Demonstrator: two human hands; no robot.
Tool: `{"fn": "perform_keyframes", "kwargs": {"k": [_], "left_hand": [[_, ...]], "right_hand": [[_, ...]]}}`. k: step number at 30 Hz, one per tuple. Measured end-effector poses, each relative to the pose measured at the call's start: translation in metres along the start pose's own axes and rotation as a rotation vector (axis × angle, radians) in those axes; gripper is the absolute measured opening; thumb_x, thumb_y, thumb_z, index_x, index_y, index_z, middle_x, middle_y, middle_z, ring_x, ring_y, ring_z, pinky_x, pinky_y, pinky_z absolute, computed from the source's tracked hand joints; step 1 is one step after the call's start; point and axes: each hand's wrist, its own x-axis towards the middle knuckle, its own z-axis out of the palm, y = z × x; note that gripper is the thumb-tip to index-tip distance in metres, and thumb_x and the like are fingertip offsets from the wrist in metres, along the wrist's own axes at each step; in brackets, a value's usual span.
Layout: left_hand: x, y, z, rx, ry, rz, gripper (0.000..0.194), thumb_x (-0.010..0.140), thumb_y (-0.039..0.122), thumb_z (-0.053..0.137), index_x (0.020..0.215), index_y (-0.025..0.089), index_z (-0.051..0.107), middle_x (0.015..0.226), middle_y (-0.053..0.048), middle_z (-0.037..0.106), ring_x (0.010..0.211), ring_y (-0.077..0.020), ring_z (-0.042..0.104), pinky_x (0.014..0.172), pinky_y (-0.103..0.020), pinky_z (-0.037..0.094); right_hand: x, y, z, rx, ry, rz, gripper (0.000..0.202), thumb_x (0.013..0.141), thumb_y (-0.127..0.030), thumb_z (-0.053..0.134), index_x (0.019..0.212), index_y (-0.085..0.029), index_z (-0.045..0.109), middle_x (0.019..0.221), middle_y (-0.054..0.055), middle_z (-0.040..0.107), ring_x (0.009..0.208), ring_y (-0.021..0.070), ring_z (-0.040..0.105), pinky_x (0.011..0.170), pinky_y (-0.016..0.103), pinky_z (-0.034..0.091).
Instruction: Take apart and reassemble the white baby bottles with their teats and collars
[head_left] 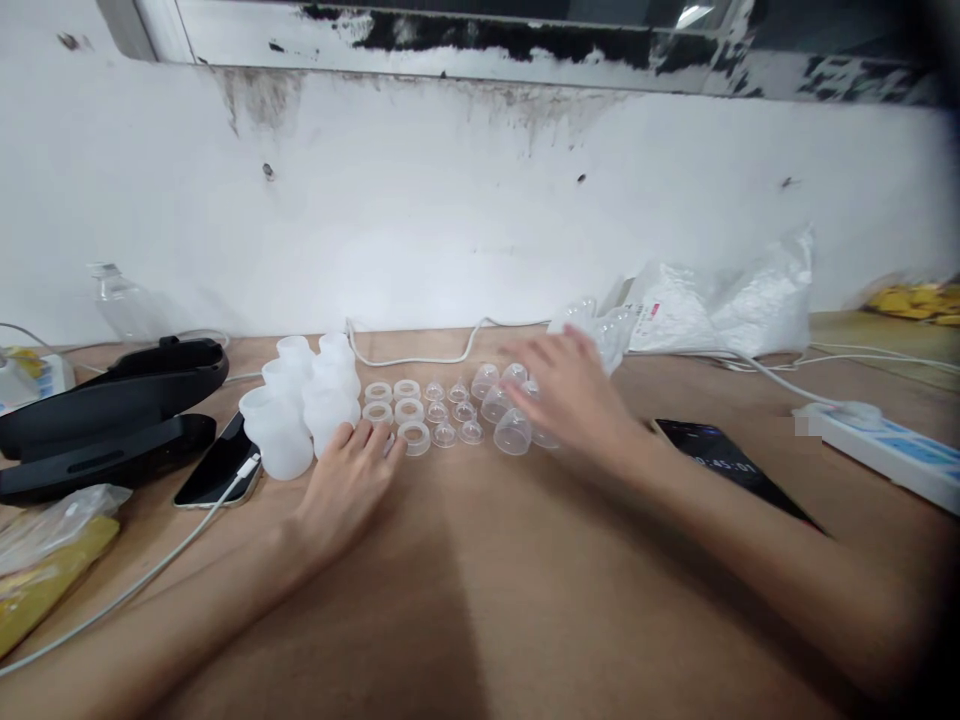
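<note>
My left hand (pixel 354 475) rests low beside the white bottles (pixel 279 440), its fingers curled around the near-left ring, which is mostly covered. Several translucent screw rings (pixel 413 437) lie in two columns to its right. Beyond them are rows of clear bottle nipples (pixel 444 432). Clear dome caps (pixel 513 432) stand farther right, some hidden behind my right hand (pixel 574 395). That hand hovers over the caps with fingers spread, blurred by motion, and nothing shows in its grasp. A clear plastic bag (pixel 613 335) with dome-shaped pieces lies behind it.
A phone showing a timer (pixel 731 465) and a white power strip (pixel 892 445) lie on the right. On the left are a second phone (pixel 217 465) with a cable and a black case (pixel 112 410). White bags (pixel 720 305) lean against the wall.
</note>
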Motion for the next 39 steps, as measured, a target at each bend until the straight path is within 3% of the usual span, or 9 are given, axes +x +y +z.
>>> {"fn": "perform_keyframes", "kwargs": {"k": [4, 7, 13, 17, 21, 24, 30, 35, 39], "left_hand": [[0.000, 0.000, 0.000, 0.007, 0.008, 0.007, 0.030, 0.077, 0.000, 0.037, 0.097, 0.013, 0.055, 0.098, -0.011, 0.058, 0.085, -0.0247, 0.055, 0.071, -0.035, 0.041], [0.000, 0.001, -0.001, 0.002, -0.001, 0.014, 0.030, 0.078, 0.000, 0.037, 0.098, 0.013, 0.055, 0.099, -0.011, 0.058, 0.086, -0.0240, 0.055, 0.070, -0.034, 0.041], [-0.005, 0.004, -0.001, -0.030, 0.145, 0.024, 0.028, 0.080, 0.005, 0.041, 0.103, 0.014, 0.052, 0.104, -0.010, 0.057, 0.090, -0.0238, 0.054, 0.071, -0.034, 0.042], [-0.007, 0.004, -0.004, -0.170, 0.310, 0.042, 0.022, 0.083, 0.015, 0.041, 0.103, 0.015, 0.050, 0.104, -0.010, 0.057, 0.090, -0.0224, 0.054, 0.073, -0.034, 0.043], [-0.010, 0.004, -0.019, -0.423, 0.464, 0.002, 0.027, 0.083, 0.021, 0.043, 0.109, 0.015, 0.045, 0.106, -0.009, 0.056, 0.098, -0.0200, 0.051, 0.083, -0.033, 0.042], [-0.013, 0.005, -0.033, -0.559, 0.493, -0.075, 0.040, 0.083, 0.030, 0.046, 0.119, 0.017, 0.036, 0.117, -0.010, 0.050, 0.108, -0.0212, 0.046, 0.090, -0.035, 0.039], [-0.014, 0.008, -0.036, -0.524, 0.319, -0.024, 0.057, 0.078, 0.046, 0.049, 0.122, 0.015, 0.030, 0.109, -0.011, 0.057, 0.098, -0.0236, 0.054, 0.081, -0.037, 0.044], [-0.010, 0.010, -0.028, -0.446, 0.081, 0.008, 0.037, 0.078, 0.035, 0.054, 0.104, 0.013, 0.043, 0.085, -0.006, 0.063, 0.075, -0.0208, 0.061, 0.063, -0.030, 0.047], [-0.010, 0.011, -0.028, -0.436, 0.078, 0.163, 0.023, 0.081, 0.034, 0.048, 0.094, 0.015, 0.048, 0.085, -0.005, 0.062, 0.075, -0.0202, 0.060, 0.062, -0.031, 0.046]], "right_hand": [[0.009, 0.051, -0.022, -0.099, 0.112, 0.270, 0.037, 0.080, -0.037, 0.045, 0.109, -0.014, 0.050, 0.100, 0.016, 0.053, 0.093, 0.0303, 0.048, 0.077, 0.045, 0.036], [0.007, 0.075, -0.024, -0.091, -0.001, 0.408, 0.044, 0.076, -0.044, 0.048, 0.108, -0.014, 0.051, 0.101, 0.017, 0.051, 0.086, 0.0296, 0.050, 0.065, 0.040, 0.040], [0.005, 0.077, -0.016, -0.087, -0.313, 0.550, 0.047, 0.071, -0.048, 0.052, 0.104, -0.015, 0.048, 0.089, 0.012, 0.057, 0.071, 0.0247, 0.054, 0.053, 0.032, 0.037], [0.006, 0.074, -0.038, -0.123, -0.439, 0.587, 0.053, 0.069, -0.052, 0.053, 0.104, -0.013, 0.047, 0.080, 0.014, 0.059, 0.067, 0.0254, 0.054, 0.050, 0.031, 0.033], [0.005, 0.057, -0.082, -0.035, -0.314, 0.497, 0.045, 0.067, -0.054, 0.057, 0.097, -0.020, 0.054, 0.072, 0.008, 0.061, 0.062, 0.0212, 0.053, 0.051, 0.031, 0.034], [0.003, 0.023, -0.100, 0.288, -0.222, 0.370, 0.033, 0.070, -0.050, 0.056, 0.087, -0.022, 0.059, 0.064, 0.004, 0.059, 0.056, 0.0167, 0.054, 0.051, 0.030, 0.038], [-0.007, -0.048, -0.058, 1.188, -0.521, 0.262, 0.026, 0.078, -0.040, 0.050, 0.095, -0.021, 0.050, 0.082, 0.002, 0.061, 0.050, 0.0097, 0.057, 0.044, 0.023, 0.046], [-0.016, -0.057, -0.027, 1.218, -0.802, 0.233, 0.040, 0.078, -0.046, 0.048, 0.104, -0.016, 0.051, 0.062, 0.000, 0.059, 0.044, 0.0083, 0.051, 0.045, 0.021, 0.042], [-0.015, -0.051, -0.026, 1.129, -0.876, 0.109, 0.033, 0.070, -0.046, 0.058, 0.084, -0.016, 0.061, 0.054, -0.003, 0.054, 0.048, 0.0092, 0.049, 0.046, 0.020, 0.036]]}}
